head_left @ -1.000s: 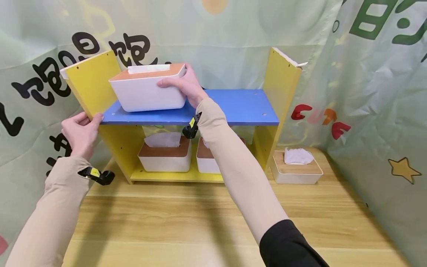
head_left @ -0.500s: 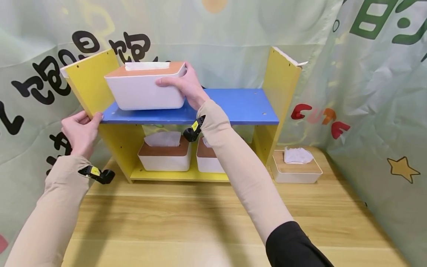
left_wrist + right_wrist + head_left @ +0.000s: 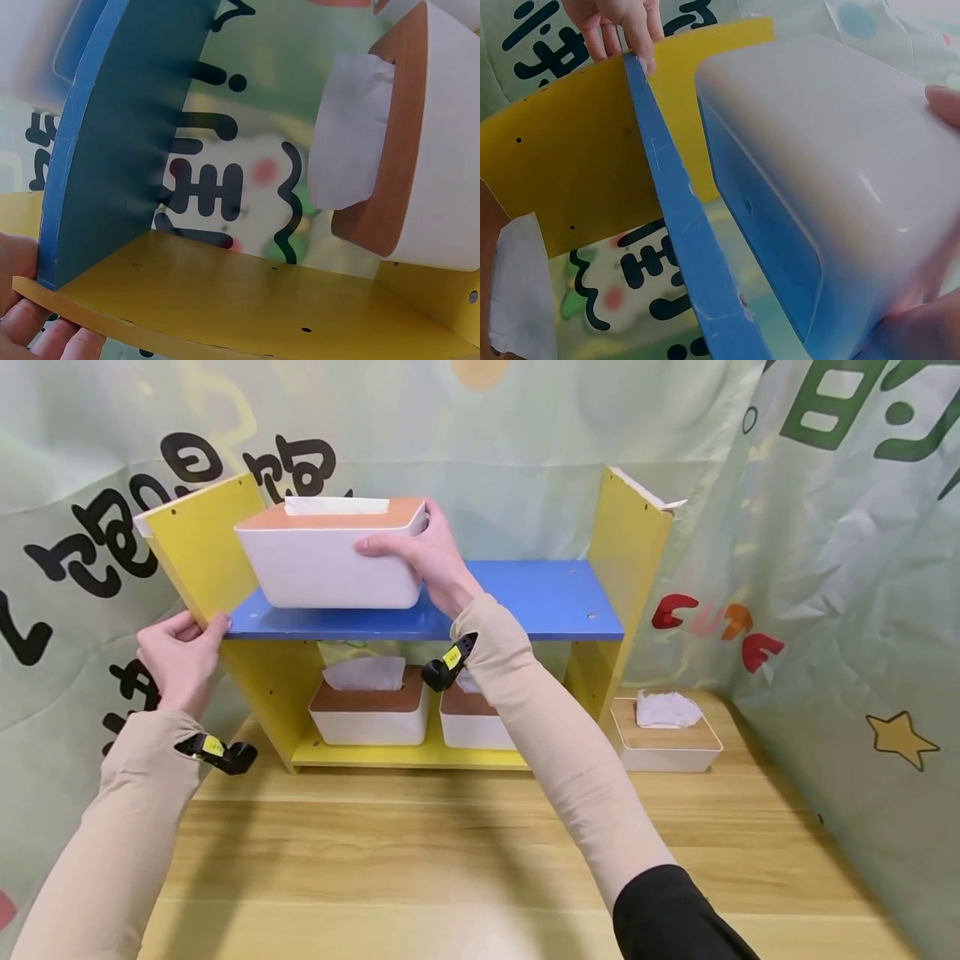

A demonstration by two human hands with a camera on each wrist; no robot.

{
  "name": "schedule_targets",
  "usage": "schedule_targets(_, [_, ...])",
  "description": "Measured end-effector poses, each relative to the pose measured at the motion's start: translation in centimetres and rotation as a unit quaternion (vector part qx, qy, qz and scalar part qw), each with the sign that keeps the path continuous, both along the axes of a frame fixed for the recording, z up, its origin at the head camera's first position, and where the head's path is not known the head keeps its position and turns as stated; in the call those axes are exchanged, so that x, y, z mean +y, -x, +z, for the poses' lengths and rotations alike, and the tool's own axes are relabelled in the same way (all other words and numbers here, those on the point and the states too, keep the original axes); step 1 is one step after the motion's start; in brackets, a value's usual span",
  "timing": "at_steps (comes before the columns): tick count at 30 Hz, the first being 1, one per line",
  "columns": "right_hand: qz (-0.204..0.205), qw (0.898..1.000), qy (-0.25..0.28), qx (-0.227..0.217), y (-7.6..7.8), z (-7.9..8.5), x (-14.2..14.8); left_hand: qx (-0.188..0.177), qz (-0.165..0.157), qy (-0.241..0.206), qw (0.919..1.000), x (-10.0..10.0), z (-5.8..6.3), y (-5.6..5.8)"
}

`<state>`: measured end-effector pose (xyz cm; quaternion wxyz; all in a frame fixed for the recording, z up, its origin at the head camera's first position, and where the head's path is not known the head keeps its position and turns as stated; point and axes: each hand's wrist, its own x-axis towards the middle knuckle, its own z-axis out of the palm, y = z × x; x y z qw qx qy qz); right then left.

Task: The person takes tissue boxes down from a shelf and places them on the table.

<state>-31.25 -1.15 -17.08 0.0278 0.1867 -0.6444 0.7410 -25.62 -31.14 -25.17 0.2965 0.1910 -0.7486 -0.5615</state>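
Observation:
A white tissue box with a wooden lid stands at the left end of the blue shelf board of a small yellow rack. My right hand grips the box's right end, fingers across its front and thumb behind. Whether the box rests fully on the board I cannot tell. In the right wrist view the box fills the frame above the blue board. My left hand holds the front edge of the yellow left side panel at the board's corner, and its fingers show at the panel edge.
Two more tissue boxes sit on the rack's bottom shelf. Another one stands on the wooden table right of the rack. A printed green curtain hangs close behind and to the right.
The box has shifted slightly on the blue board and now sits more level. My right forearm has drifted a little right. The left hand has not moved.

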Motion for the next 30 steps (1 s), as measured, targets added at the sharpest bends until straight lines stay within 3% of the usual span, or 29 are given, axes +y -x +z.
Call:
schedule_targets(16, [0.046,0.997,0.059,0.025,-2.4,-1.0,1.3,-0.005,-0.002,-0.011,0.9999,-0.2,-0.1,0.0])
schedule_targets(30, [0.052,0.996,0.046,0.049,-6.0,-2.0,3.7,-0.010,-0.005,-0.013,0.9998,0.0,0.0,-0.1])
